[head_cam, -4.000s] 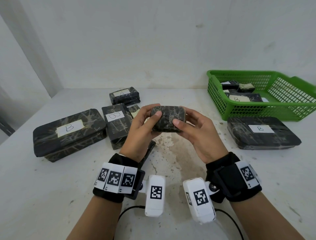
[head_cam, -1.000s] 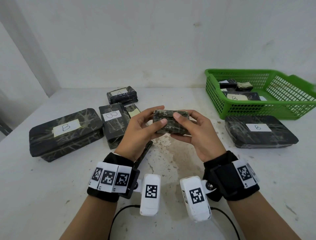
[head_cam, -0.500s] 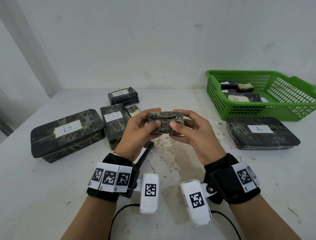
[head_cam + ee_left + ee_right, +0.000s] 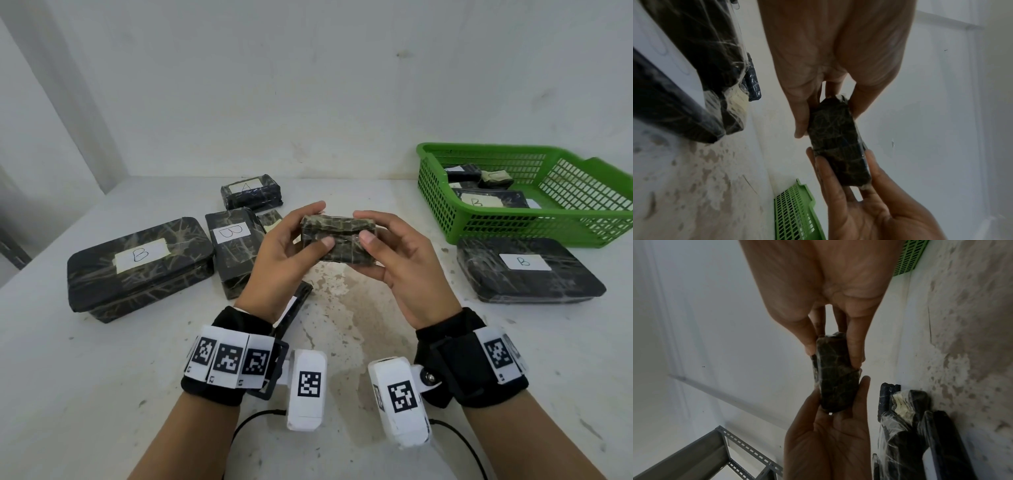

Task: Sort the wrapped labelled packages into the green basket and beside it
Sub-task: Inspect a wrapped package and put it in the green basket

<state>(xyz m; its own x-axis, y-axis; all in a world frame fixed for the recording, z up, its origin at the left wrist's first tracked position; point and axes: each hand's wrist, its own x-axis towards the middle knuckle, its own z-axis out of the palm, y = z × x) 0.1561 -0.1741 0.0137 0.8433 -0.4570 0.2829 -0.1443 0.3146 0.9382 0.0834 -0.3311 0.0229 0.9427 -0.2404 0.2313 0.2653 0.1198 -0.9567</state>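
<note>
A small dark wrapped package (image 4: 337, 236) is held above the middle of the table between both hands. My left hand (image 4: 320, 224) pinches its left end with thumb and fingers, and my right hand (image 4: 363, 226) pinches its right end. No label shows on the sides facing me. The left wrist view shows the package (image 4: 836, 142) gripped end to end, as does the right wrist view (image 4: 835, 379). The green basket (image 4: 442, 202) stands at the back right and holds several wrapped packages (image 4: 489, 198). A flat package marked B (image 4: 524, 270) lies in front of the basket.
At the left lie a large package marked B (image 4: 137, 263), a medium one marked B (image 4: 233, 243) and a small one marked A (image 4: 251, 195). A thin dark package (image 4: 294, 305) lies under my left wrist. A wall closes off the table's far edge.
Both hands have kept hold of the small package and turned it over in place. Nothing else on the table has moved.
</note>
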